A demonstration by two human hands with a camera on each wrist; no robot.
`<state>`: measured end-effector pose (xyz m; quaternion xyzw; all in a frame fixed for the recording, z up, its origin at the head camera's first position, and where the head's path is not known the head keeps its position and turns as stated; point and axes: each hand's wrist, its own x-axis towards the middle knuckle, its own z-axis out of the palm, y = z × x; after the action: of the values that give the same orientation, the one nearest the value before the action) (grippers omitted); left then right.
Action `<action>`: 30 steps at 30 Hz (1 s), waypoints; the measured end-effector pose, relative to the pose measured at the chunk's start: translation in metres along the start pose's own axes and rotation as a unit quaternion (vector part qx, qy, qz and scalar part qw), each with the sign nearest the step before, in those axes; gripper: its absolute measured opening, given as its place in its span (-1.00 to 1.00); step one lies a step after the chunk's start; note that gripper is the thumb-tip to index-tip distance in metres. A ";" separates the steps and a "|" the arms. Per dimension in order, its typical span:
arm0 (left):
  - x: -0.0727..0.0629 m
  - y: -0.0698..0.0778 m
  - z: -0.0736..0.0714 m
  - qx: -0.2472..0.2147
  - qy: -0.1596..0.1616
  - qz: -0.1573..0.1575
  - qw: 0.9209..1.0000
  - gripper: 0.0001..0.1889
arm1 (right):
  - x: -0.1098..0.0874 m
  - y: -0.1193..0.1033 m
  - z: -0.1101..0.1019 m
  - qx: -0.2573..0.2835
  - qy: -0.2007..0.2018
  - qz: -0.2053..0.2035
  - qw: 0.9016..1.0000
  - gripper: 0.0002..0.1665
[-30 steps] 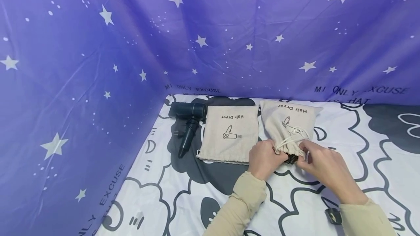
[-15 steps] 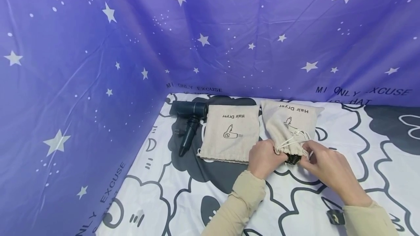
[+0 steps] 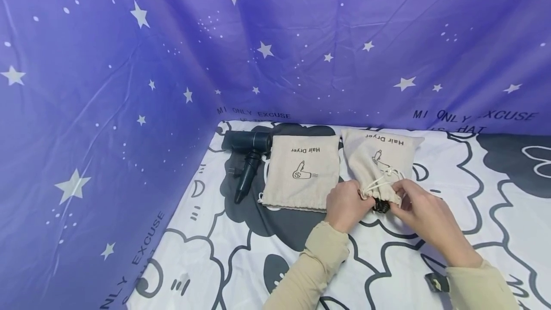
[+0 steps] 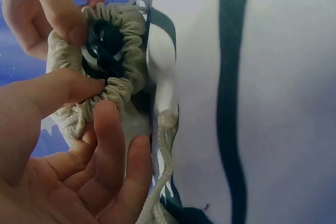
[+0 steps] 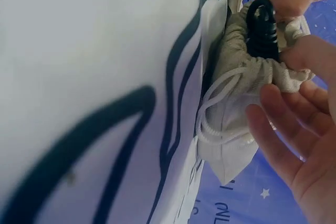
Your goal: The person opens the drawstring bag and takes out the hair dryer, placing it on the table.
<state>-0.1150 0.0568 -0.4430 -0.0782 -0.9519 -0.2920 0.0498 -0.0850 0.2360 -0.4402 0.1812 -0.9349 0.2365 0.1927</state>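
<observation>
A beige drawstring bag (image 3: 379,157) printed "Hair Dryer" lies in front of me, its gathered mouth turned toward me. My left hand (image 3: 347,204) pinches the left side of the mouth, and my right hand (image 3: 424,212) pinches the right side, thumb inside the rim. Between them a black coiled cord (image 3: 380,205) pokes out of the opening; the left wrist view shows the dark cord (image 4: 107,45) ringed by ruffled cloth. White drawstrings (image 5: 220,135) hang loose beside the bag in the right wrist view. The rest of the bag's contents is hidden.
Left of my hands lies a second, flat "Hair Dryer" bag (image 3: 303,173). Beyond it is a dark hair dryer (image 3: 248,157) with its cord wrapped round the handle. A patterned white cloth (image 3: 206,271) covers the surface, and purple star curtains (image 3: 301,51) rise behind and at left.
Both hands keep their hold on the bag's mouth, which has shifted slightly in shape; less of the black cord shows than half a second ago. The other bag and the hair dryer stay put.
</observation>
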 end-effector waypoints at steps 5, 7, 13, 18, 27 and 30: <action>0.001 0.000 -0.002 -0.018 -0.001 -0.004 1.000 -0.53 | -0.002 0.003 -0.004 0.001 0.002 -0.004 1.000 -0.54; 0.002 -0.001 -0.003 -0.026 -0.003 -0.005 1.000 -0.54 | -0.003 0.004 -0.005 -0.001 0.000 -0.003 1.000 -0.53; 0.004 -0.008 -0.009 -0.050 -0.015 -0.008 0.999 -0.57 | -0.004 0.009 -0.010 -0.009 -0.012 0.011 1.000 -0.52; 0.003 -0.006 -0.012 -0.048 -0.017 -0.001 0.999 -0.56 | -0.005 0.012 -0.011 -0.009 -0.013 0.026 1.000 -0.53; 0.002 -0.005 -0.011 -0.007 -0.012 0.000 1.000 -0.59 | -0.003 0.008 -0.006 0.002 -0.019 0.020 1.000 -0.55; 0.003 -0.008 -0.014 -0.011 -0.013 0.004 1.000 -0.61 | -0.003 0.009 -0.009 0.002 -0.019 0.024 1.000 -0.55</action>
<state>-0.1185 0.0429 -0.4359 -0.0868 -0.9490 -0.3008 0.0375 -0.0838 0.2490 -0.4372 0.1639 -0.9421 0.2395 0.1683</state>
